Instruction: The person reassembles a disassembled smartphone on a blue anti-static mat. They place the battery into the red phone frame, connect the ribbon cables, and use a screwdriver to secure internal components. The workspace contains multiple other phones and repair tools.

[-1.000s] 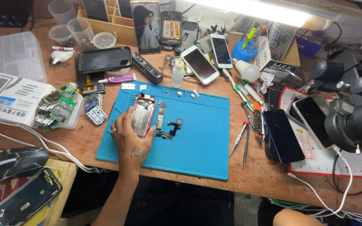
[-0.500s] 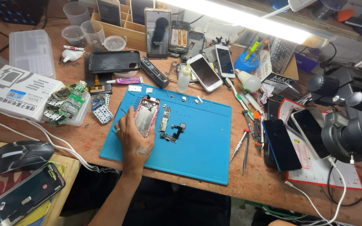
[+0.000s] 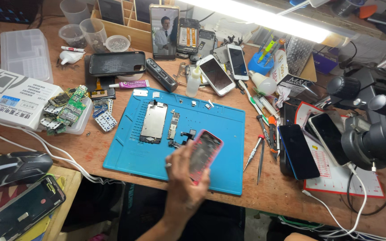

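Gripping a pink-edged phone housing [image 3: 205, 156], the left hand [image 3: 185, 178] is lifted above the lower middle of the blue repair mat [image 3: 228, 120], its fingers closed around the shell, which is tilted and blurred with motion. Half a second ago this hand lay flat on the mat further left, pressing the housing down over the spot where a metal shield plate [image 3: 153, 122] now lies exposed; the housing has come up and away to the right, leaving the plate, a narrow logic board [image 3: 173, 124] and a small dark flex part [image 3: 187, 135] resting side by side on the mat. That looks like the shell has been separated from its inner parts and is now being carried or turned over for inspection, though the blur hides its inner face. The right hand is not in view. Around the mat on the wooden worktop [image 3: 104, 147] sit tweezers [image 3: 260, 156] and a screwdriver [image 3: 252, 153] just off its right edge, a dark phone [image 3: 298, 151] further right, a white phone [image 3: 215, 74] above, a tray of green circuit boards [image 3: 66, 111] to the left, and a microscope [image 3: 375, 129] at far right.
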